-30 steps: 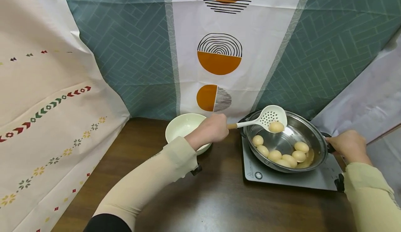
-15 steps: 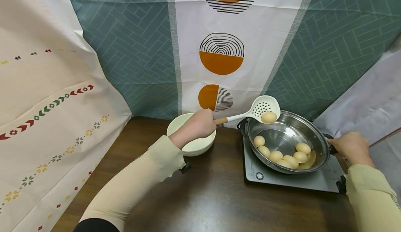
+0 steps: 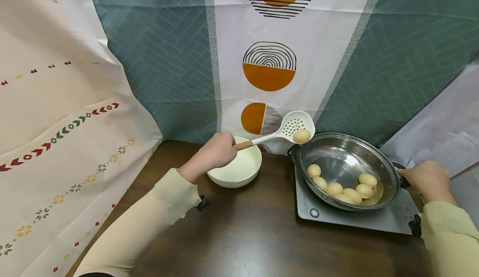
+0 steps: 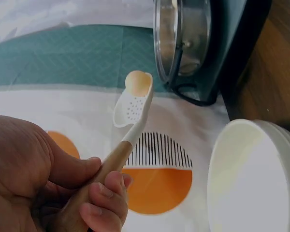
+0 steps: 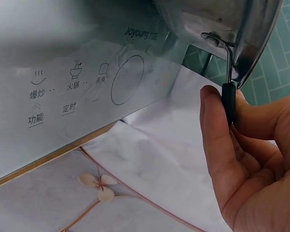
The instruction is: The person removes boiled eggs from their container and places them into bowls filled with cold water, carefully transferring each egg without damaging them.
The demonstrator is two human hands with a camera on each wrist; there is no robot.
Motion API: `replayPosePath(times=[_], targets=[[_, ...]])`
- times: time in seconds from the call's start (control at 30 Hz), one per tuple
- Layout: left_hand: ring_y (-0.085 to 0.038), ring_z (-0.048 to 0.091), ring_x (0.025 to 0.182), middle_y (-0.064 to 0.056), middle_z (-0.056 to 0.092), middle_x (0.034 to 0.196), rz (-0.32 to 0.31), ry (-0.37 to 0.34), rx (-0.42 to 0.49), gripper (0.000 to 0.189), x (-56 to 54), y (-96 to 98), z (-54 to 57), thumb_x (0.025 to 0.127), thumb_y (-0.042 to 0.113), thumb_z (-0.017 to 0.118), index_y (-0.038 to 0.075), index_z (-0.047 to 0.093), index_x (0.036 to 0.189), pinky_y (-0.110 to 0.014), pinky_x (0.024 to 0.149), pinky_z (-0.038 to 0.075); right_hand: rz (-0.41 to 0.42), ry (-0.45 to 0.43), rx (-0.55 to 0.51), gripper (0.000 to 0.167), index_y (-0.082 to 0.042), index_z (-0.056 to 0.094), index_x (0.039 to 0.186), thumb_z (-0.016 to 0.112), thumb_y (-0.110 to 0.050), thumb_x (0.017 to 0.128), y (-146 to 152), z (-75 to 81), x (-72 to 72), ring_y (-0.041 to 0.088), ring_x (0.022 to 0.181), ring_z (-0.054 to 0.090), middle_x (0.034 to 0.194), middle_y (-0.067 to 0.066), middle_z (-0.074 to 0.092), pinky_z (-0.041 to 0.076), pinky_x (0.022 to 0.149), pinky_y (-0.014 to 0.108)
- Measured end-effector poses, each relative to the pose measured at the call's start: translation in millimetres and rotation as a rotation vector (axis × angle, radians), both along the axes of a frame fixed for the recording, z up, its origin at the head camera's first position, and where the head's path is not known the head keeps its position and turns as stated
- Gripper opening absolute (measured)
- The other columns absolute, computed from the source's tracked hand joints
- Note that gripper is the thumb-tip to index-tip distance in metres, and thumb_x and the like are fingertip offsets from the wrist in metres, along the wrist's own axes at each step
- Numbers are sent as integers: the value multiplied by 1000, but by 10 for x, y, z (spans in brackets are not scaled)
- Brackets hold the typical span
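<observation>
My left hand (image 3: 218,154) grips the wooden handle of a white slotted spoon (image 3: 293,124). One pale egg (image 3: 301,135) lies in the spoon's head, which is raised just left of the pot's rim. Below and behind that hand stands a white bowl (image 3: 243,169), partly hidden by it. With thumb and fingers, my right hand (image 3: 428,181) pinches the black side handle (image 5: 228,104) of a steel pot (image 3: 337,158). Several more eggs (image 3: 352,195) lie along the near side of the pot, which looks tilted toward me.
Under the pot is a flat induction cooker (image 3: 378,223), its printed panel (image 5: 87,92) close in the right wrist view. A patterned cloth (image 3: 269,73) hangs behind the brown table (image 3: 232,235), and a cream cloth (image 3: 75,144) hangs at the left.
My left hand has moved left and slightly up with the slotted spoon and its egg, from over the pot to beside its rim. My right hand keeps its hold on the pot handle.
</observation>
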State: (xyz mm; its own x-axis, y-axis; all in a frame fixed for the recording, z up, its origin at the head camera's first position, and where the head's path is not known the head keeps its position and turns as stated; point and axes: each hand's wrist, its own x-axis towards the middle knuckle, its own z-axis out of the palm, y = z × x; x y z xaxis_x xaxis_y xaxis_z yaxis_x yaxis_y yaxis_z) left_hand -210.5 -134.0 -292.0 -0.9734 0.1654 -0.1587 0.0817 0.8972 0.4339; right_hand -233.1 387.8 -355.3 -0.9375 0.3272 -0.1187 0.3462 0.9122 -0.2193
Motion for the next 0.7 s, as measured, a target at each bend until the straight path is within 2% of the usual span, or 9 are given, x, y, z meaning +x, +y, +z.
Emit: replayPosePath(times=[0.2, 0.4, 0.57, 0.7], targets=[[-17, 46, 50, -7, 56, 67, 34, 13, 0, 24, 51, -170, -35, 94, 20, 49, 4, 67, 94, -25, 45, 38, -67, -19, 41, 55, 15, 62, 71, 60, -39, 85, 27, 9, 11, 51, 87, 47, 83, 35, 56, 37, 73, 49], [-16, 49, 53, -6, 58, 71, 76, 3, 0, 25, 111, -386, -97, 94, 20, 49, 4, 68, 97, -25, 46, 39, -102, -40, 19, 56, 9, 64, 61, 58, -40, 86, 9, 0, -3, 50, 88, 47, 62, 21, 59, 40, 74, 48], [-15, 44, 50, -5, 54, 64, 107, 15, 1, 23, 191, -576, -174, 94, 20, 50, 6, 69, 90, -25, 45, 35, -96, -26, 25, 56, 11, 64, 63, 58, -40, 86, 1, -3, -26, 51, 91, 45, 67, 25, 58, 39, 76, 50], [-16, 44, 51, -5, 55, 64, 135, 12, 0, 22, 244, -748, -260, 92, 16, 51, 5, 70, 93, -26, 45, 35, -74, -17, 12, 56, 10, 64, 62, 59, -40, 85, -13, 2, -33, 53, 92, 43, 68, 25, 58, 37, 79, 53]])
